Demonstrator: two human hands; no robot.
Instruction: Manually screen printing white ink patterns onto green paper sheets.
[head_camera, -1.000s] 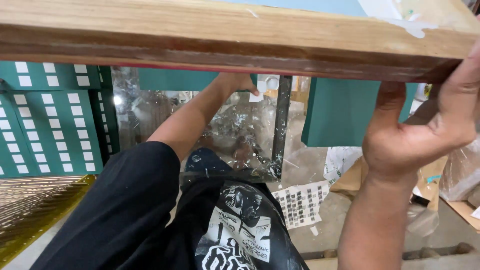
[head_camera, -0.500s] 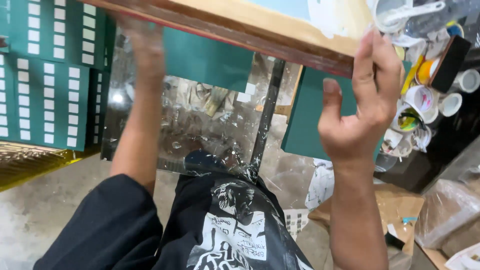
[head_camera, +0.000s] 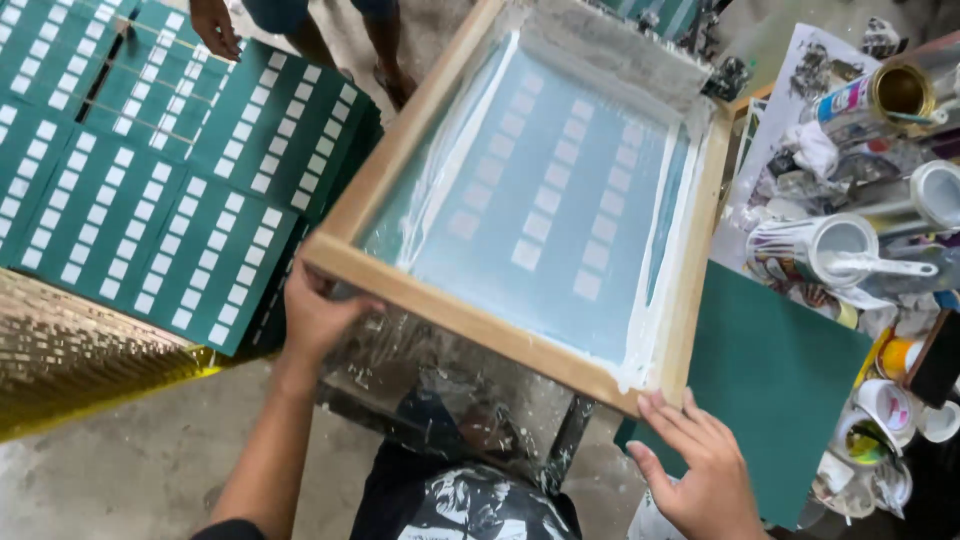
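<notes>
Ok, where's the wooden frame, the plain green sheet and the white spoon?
wooden frame (head_camera: 480, 322), head view, near rail.
plain green sheet (head_camera: 780, 380), head view, its middle.
white spoon (head_camera: 890, 266), head view, handle.

Soft, even daylight, faint shadows, mild glare on the wet screen mesh (head_camera: 560, 190), slight motion blur throughout.

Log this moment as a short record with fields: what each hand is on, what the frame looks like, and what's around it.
left hand: grips the near left corner of the wooden screen frame
right hand: at the frame's near right corner, fingers touching the wood
screen mesh: pale blue, rows of light rectangles, white ink along its edges
printed green sheets: spread to the left, covered in white rectangles
plain green sheet: lies right of the frame
ink cans: cluttered at far right
other person: a hand and legs at the top
</notes>
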